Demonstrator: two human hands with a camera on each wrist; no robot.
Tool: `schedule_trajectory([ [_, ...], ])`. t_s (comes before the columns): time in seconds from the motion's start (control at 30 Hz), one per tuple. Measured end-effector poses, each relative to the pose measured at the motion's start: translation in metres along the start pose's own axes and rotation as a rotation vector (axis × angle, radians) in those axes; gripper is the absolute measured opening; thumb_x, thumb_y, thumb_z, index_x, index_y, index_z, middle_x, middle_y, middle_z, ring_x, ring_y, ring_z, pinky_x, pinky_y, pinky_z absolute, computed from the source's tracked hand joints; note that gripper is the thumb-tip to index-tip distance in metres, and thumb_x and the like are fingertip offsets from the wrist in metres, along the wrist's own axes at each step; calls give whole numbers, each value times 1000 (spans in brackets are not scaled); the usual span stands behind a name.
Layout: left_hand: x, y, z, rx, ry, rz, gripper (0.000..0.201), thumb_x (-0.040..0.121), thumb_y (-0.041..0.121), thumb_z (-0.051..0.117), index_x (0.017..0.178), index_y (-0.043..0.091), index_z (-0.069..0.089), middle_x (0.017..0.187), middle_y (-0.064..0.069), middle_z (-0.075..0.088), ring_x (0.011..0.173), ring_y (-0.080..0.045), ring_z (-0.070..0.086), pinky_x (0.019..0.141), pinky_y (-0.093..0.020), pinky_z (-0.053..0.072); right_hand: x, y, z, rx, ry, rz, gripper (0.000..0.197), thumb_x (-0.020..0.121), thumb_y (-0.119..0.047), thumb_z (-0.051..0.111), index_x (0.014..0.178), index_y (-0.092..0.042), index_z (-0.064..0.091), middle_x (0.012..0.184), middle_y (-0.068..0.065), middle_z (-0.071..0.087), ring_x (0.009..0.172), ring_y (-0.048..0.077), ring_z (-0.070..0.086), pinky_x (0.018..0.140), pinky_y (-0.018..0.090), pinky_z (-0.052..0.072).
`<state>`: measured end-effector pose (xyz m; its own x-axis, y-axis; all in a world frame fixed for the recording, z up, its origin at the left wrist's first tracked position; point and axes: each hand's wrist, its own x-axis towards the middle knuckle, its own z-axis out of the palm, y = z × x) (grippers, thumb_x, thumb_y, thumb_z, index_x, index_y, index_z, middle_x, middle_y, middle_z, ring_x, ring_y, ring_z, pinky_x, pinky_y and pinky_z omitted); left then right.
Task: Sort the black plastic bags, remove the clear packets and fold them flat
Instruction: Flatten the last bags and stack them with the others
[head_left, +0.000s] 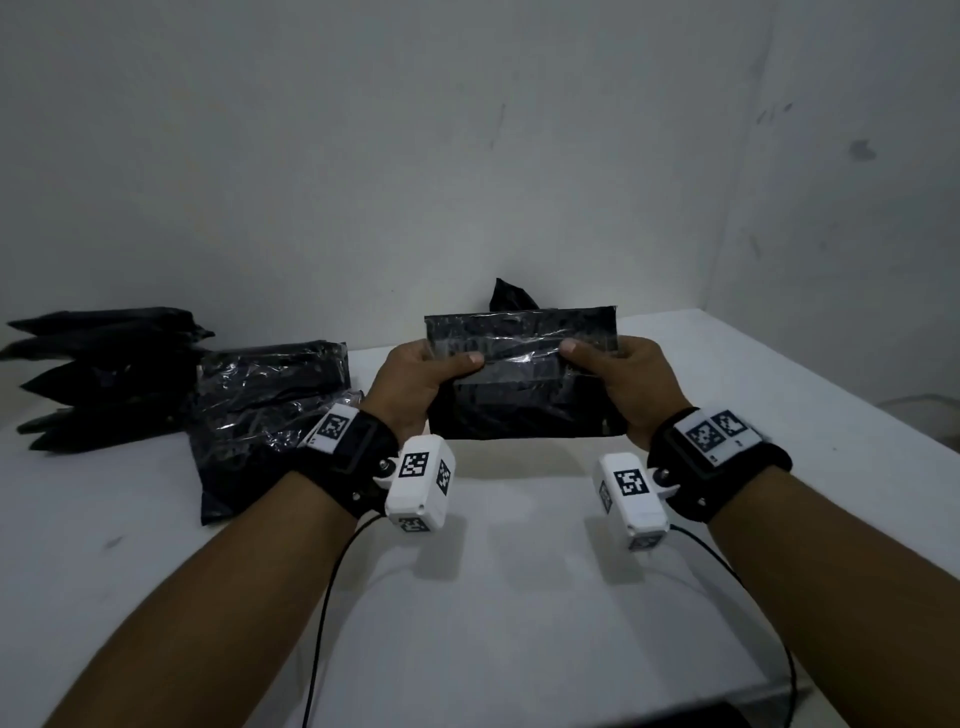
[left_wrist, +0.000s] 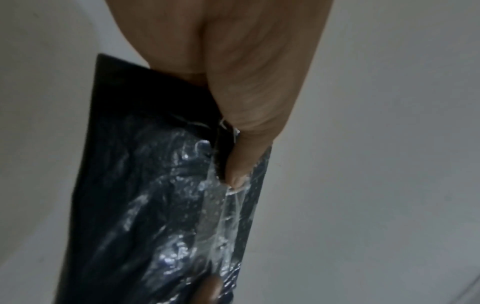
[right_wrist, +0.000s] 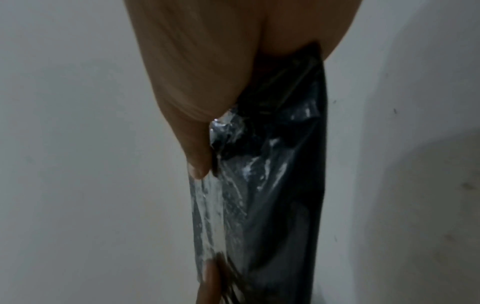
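hands first: your left hand (head_left: 415, 382) and right hand (head_left: 621, 382) hold one clear packet (head_left: 522, 345) with folded black plastic bags (head_left: 524, 410) inside it, lifted above the white table (head_left: 519, 597) in front of your chest and not touching it. each hand pinches a side of the packet, thumb on the near face and the other fingers curled behind it, the two thumbs pointing toward each other along a shiny fold of the clear film. in the left wrist view your left thumb (left_wrist: 240, 164) presses on the crinkled film where it stretches over the black plastic; in the right wrist view your right thumb (right_wrist: 198, 164) does the same on its own edge, with the film standing loose below the thumb tip. a black point of plastic (head_left: 506, 296) sticks up behind the packet's top edge. to your left on the table lies a pile of more packets (head_left: 260, 410), black bags in glossy clear wrap, partly under your left forearm in the head view. further left, well apart from your hands, sits a stack of unwrapped black bags (head_left: 98, 379), folded flat with pointed ends. a grey wall (head_left: 467, 156) stands behind the table.
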<state>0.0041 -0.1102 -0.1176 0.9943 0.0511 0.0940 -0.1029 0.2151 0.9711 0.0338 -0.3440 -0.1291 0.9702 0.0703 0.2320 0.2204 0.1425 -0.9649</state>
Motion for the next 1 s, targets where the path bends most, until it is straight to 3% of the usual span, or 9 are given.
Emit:
schedule_trajectory([
  [0.1,-3,3,-5,-73,35,-8,22,84,3,73,104,-5,70,100,-23,74,85,-33,73,70,-35,60,1,-2,-2,35,-13,23,19,88,-19,74,85,0,75,90,19,75,84,35,72,80,43,60],
  [0.17,-6,4,-11,-135,25,-43,27,85,6,71,109,-7,69,102,-24,73,86,-34,73,70,-36,60,3,-5,-9,93,-45,56,22,90,-21,69,78,-4,74,85,15,75,79,31,68,77,39,59],
  [0.3,-10,5,-14,-186,-24,-57,27,92,10,65,111,-8,67,103,-24,73,86,-33,74,71,-37,61,1,-5,-11,189,-122,109,40,86,-33,63,102,3,71,109,26,69,95,35,67,91,47,56],
  [0.43,-9,4,-18,-169,-23,-49,36,94,24,62,112,-6,68,115,-24,69,105,-36,68,95,-45,56,1,-5,-12,230,-85,134,38,97,-33,56,108,0,70,105,19,73,93,31,72,81,43,60],
  [0.53,-9,2,-16,-136,-23,-24,30,101,21,55,98,0,76,109,-22,73,100,-33,70,92,-41,58,-3,-6,-10,170,-113,178,43,91,-39,62,111,-2,71,106,14,75,94,31,73,70,38,60],
  [0.63,-8,4,-19,-175,-3,-53,31,100,28,57,101,3,75,107,-19,73,100,-31,70,93,-43,56,-2,-5,-11,144,-75,154,44,91,-28,68,115,8,67,109,23,71,94,36,68,79,47,59],
  [0.77,-11,4,-26,-277,47,-48,29,101,21,52,84,10,72,78,-5,67,66,-17,63,61,-28,57,-4,-7,-9,214,-28,137,45,93,-23,65,120,13,60,116,31,66,99,41,67,88,53,57],
  [0.87,-11,1,-23,-144,83,56,15,102,11,51,101,10,66,85,-4,69,67,-18,65,61,-29,58,-4,-4,-2,227,11,87,41,96,-18,62,118,16,57,113,31,66,97,42,66,90,56,56],
  [1.0,-9,-1,-23,-116,187,124,18,100,3,51,90,17,56,84,-2,62,59,-14,56,54,-24,52,-4,-3,5,240,59,40,19,96,-16,63,94,2,67,93,21,72,79,31,71,73,44,60],
])
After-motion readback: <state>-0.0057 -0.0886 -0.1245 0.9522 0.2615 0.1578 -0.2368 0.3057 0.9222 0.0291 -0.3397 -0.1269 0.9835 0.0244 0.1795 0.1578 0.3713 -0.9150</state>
